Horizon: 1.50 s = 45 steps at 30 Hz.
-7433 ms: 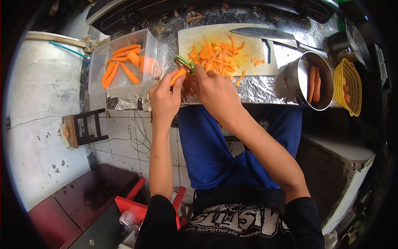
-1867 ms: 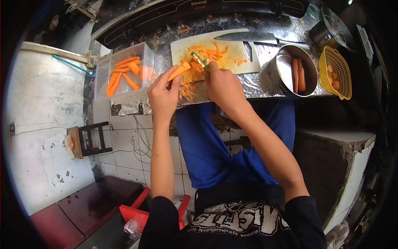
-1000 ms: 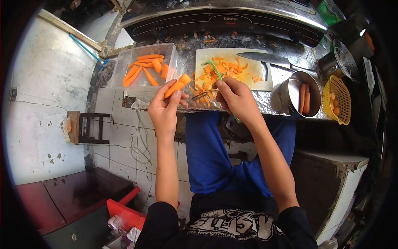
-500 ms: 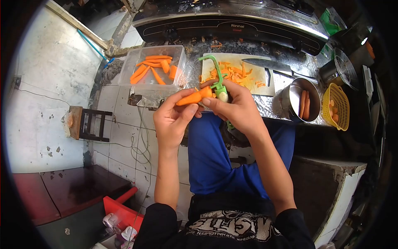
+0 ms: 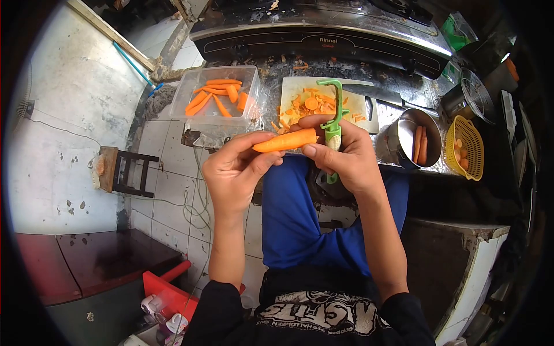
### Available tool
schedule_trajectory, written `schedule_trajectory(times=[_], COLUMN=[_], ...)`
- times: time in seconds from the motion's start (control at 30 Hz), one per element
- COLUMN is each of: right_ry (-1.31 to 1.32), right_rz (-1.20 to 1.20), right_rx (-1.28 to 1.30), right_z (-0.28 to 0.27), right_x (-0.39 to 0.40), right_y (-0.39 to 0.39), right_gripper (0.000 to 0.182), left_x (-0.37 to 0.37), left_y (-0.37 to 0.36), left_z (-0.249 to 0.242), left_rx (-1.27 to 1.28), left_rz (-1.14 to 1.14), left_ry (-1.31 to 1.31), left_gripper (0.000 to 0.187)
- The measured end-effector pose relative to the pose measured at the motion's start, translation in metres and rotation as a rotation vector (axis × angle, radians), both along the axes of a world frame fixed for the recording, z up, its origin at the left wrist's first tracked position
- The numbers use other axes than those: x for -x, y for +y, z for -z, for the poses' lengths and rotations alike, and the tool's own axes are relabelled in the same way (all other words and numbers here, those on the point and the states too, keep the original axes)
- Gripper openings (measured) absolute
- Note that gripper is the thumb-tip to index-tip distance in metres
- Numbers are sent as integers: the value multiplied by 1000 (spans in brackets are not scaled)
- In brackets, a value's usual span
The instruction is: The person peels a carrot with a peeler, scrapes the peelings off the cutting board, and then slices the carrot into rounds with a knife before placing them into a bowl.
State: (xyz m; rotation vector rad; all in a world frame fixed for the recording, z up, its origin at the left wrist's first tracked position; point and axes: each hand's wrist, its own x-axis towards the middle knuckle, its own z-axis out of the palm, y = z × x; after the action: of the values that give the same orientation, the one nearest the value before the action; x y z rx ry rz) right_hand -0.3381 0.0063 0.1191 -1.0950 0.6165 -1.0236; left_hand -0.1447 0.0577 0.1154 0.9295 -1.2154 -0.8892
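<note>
A peeled orange carrot [image 5: 285, 140] lies level between my hands, its tapered end pinched by my left hand [image 5: 245, 164]. My right hand [image 5: 346, 151] is closed around a green peeler [image 5: 333, 130], with its thumb near the carrot's thick end. The peeler stands upright, its curved head pointing up and left. Behind the hands, a white cutting board [image 5: 294, 86] bears orange peelings and a round carrot slice [image 5: 311, 104]. A large knife [image 5: 369, 92] rests across the board's upper right part.
On the left, a clear plastic box [image 5: 179, 92] holds several peeled carrots. Right of the board are a metal pot [image 5: 399, 130] with carrots and a yellow basket [image 5: 480, 151] with orange pieces. A black stove [image 5: 323, 45] spans the back.
The carrot's thick end has come away from the peeler, and a round slice now shows on the board. My right hand has shifted slightly right, turning the peeler more upright.
</note>
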Motion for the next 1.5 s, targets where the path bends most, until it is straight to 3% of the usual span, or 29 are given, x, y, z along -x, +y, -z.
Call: schedule_trajectory(times=[0.13,0.23,0.33,0.43,0.53,0.57,0.63,0.67,0.8,0.93,1.07,1.27,1.33,1.37,1.43,1.5], right_ry=[-48,-117,152,369,582,636,667,696,546,481,416,406,407,404,327,266], right_rz=[-30,-56,-20,105,341,277,244,217,55,63,64,96,92,95,115,115], right_rx=[-76,-219,-158,-126,47,-56,-11,37,-146,-251,-284,-283,-271,-268,-227,-220], right_z=[9,14,19,41,60,57,68,72,69,87,88,90,88,85,78,63], right_x=[-5,-10,-11,2,19,24,18,15,6,13,22,28,28,27,20,11], right_y=[8,17,21,10,-10,-15,-23,-27,-20,-17,-12,-13,-13,-13,-9,-3], right_gripper=[34,32,27,25,23,23,24,24,27,28,26,28,28,28,28,28], left_x=[12,22,25,6,-25,-25,-21,-21,-14,-16,-19,-25,-21,-14,10,28], left_y=[-7,-10,-11,-19,-24,-27,-33,-36,-50,-64,-68,-66,-62,-58,-46,-38], left_z=[3,4,11,23,46,61,94,107,112,117,117,117,102,92,69,63], left_rx=[65,57,-72,-110,-259,-265,-286,-275,-184,-175,-191,-85,-346,-342,-504,-466], left_rz=[30,45,49,-61,-112,-113,-411,-440,-413,-298,-262,-332,-285,-284,-187,-132], left_ry=[104,-27,-97,139,171,174,-464,-571,-754,-960,-964,-748,-380,-383,7,55], left_gripper=[26,32,38,37,30,30,25,23,21,21,20,16,14,14,12,12])
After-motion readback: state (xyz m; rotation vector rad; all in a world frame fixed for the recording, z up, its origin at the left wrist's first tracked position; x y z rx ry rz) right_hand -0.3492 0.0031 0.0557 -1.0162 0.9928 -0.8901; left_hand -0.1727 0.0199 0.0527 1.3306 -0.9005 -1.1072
